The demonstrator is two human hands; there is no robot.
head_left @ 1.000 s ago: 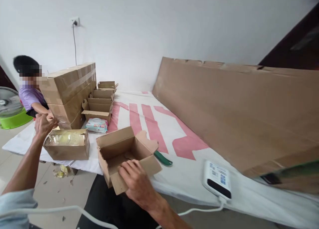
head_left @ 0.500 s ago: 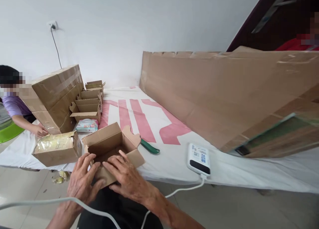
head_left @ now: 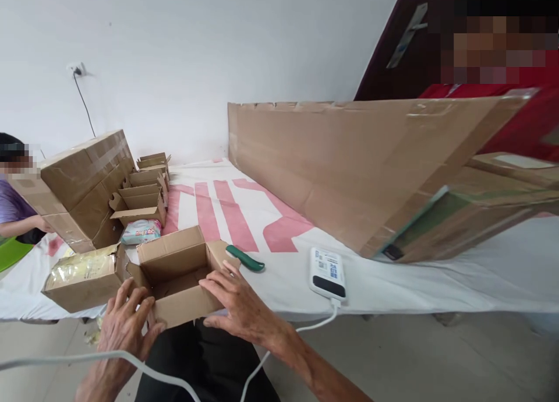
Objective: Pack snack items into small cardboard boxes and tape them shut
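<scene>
An open cardboard box (head_left: pixel 182 309) stands at the near edge of the table, its inside bare, between my two hands. My left hand (head_left: pixel 126 320) grips its left front corner, thumb against the front wall. On the right end, my right hand (head_left: pixel 238 303) holds the wall and front corner, with the thumb low at the front. A green-handled tool (head_left: pixel 247 258) lies just behind the box's right end; its kind is unclear. Close to my left hand sits another cardboard box (head_left: pixel 87 288) with shiny yellowish wrapping on top.
A wipes-like packet (head_left: pixel 142 232) and several open small boxes (head_left: pixel 140 207) stand behind, beside stacked cartons (head_left: pixel 87 183). A white power bank (head_left: pixel 327 274) with a cable lies right. A tall cardboard panel (head_left: pixel 305 163) crosses the table. Co-workers are at both sides.
My hands have moved apart from the front wall to the box's two ends. The right end flap has shifted. The co-worker's hand at left has left the wrapped box; the red-clad person shows more.
</scene>
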